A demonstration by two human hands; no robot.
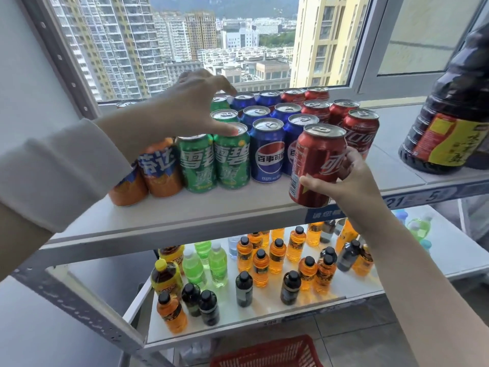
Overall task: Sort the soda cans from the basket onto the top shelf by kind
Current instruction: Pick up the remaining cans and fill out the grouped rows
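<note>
One red can [317,165] fills the right hand [357,186] grip; the left hand [190,107] spreads wide.

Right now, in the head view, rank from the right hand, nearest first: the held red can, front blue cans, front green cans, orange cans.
1. Red can, gripped in the right hand.
2. Front blue cans, just left of it.
3. Front green cans, further left.
4. Orange cans, at the row's left end.

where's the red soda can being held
Head view, right of centre: the red metal soda can is gripped by the right hand at the white top shelf's front edge, before the blue cans.
</note>
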